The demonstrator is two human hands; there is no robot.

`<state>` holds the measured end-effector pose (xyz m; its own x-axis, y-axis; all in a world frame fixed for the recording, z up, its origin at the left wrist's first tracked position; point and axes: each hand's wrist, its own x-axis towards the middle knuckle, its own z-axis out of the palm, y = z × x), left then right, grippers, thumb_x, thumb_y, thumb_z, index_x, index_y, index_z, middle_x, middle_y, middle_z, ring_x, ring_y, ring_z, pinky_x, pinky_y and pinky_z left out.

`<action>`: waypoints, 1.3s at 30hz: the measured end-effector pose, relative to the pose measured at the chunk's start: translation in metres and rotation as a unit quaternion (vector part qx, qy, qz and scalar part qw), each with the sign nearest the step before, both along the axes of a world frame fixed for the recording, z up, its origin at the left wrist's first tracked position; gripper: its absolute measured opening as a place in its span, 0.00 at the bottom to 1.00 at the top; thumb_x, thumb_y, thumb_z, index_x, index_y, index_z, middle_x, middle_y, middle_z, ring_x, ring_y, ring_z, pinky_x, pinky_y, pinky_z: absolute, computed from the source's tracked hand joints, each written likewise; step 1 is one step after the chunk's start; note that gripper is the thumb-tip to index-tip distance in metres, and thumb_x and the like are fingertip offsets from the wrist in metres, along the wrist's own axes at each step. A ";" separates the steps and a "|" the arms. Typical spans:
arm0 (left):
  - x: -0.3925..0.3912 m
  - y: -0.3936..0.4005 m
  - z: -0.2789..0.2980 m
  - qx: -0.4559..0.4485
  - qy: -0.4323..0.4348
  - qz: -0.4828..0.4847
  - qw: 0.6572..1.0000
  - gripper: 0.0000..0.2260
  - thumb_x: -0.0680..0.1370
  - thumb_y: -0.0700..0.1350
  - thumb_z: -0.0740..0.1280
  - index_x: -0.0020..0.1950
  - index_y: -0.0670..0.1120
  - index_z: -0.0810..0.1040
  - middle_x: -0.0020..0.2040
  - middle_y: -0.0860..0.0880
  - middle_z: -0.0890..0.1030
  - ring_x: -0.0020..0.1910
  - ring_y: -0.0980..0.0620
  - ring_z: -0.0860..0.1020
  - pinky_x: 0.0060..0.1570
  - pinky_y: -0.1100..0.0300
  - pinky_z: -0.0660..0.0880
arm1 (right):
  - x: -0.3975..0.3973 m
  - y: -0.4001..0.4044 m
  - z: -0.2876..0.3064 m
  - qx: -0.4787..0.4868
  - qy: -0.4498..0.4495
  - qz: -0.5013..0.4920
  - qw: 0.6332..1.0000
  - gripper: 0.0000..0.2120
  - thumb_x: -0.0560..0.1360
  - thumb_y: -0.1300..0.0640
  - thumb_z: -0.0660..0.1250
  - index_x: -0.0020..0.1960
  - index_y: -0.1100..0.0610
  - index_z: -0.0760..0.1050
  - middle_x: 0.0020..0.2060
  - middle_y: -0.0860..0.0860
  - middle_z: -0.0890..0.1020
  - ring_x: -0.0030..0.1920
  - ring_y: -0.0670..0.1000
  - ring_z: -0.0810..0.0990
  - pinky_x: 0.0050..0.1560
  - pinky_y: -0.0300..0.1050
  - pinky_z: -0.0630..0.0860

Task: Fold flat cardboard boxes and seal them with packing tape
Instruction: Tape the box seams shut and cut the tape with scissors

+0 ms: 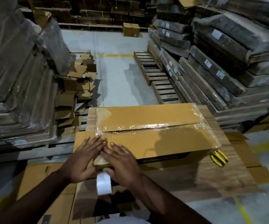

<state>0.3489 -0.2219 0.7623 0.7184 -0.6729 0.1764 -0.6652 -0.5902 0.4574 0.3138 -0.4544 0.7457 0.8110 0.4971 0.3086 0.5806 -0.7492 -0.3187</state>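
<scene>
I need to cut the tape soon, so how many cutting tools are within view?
1: yellow-handled pliers lie on the work surface, beside the taped box's near right corner. Others may be hidden behind it.

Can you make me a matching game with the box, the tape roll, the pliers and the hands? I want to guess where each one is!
Things:
1. cardboard box
2. tape roll
3. yellow-handled pliers
4. left hand and right hand

Places:
A. hanging off the box's near left corner
B. pressed flat on the box's near left corner
C. lying beside the box's near right corner
D. resting on the wood-grain board, its top seam taped

Pairs: 1-D, 2-A, 3-C, 4-B
</scene>
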 end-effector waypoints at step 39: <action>0.012 -0.356 0.002 0.119 -0.032 0.059 0.991 0.37 0.80 0.69 0.62 0.84 0.52 0.60 0.84 0.54 0.56 0.83 0.56 0.52 0.82 0.53 0.51 | -0.073 -0.431 -0.097 0.418 0.252 -0.523 0.699 0.16 0.78 0.54 0.75 0.36 0.56 0.73 0.30 0.55 0.80 0.33 0.56 0.80 0.30 0.41 0.74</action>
